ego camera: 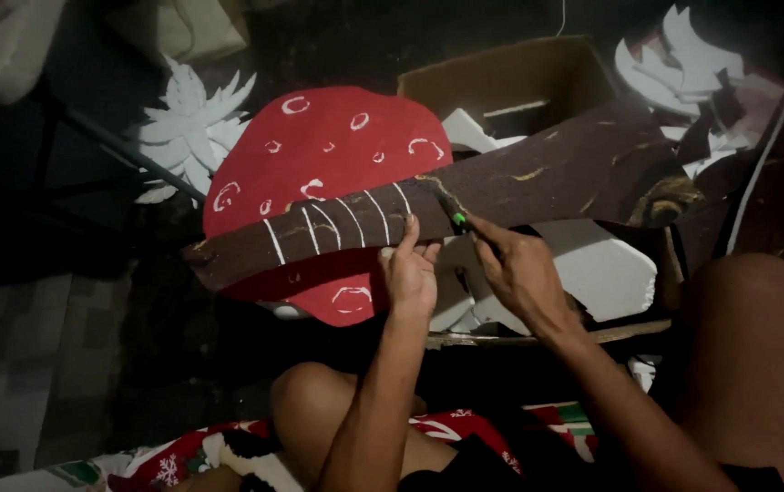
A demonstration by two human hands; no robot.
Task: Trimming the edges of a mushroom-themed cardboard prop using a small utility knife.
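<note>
Left hand [410,273]: fingers pressed flat against the lower edge of a long brown board [465,196], index finger pointing up over its face, steadying it; not closed around anything.

Right hand [524,273]: closed on a small cutter [458,220] with a green tip, just right of the left hand; the tip rests on the board directly above the fingertips of both hands.

Brown board: painted dark, lies slantwise across both hands, higher on the right. Left of the cutter tip it carries 5 white slanted strokes; right of the tip it shows only yellowish streaks and a knot-like swirl. Judged from this, the marked section is done and the long right stretch is left.

Red cap shape [319,173]: flat, mushroom-like, with white curls, behind and left of the left hand; the board crosses over it.

White foam pieces [601,269]: beneath the board, just beyond the right hand.

Cardboard box [501,82]: open, farther off, above the right hand.

White leaf cutouts [193,123]: far left, beyond the red cap. More white scraps [683,59] at far right.
</note>
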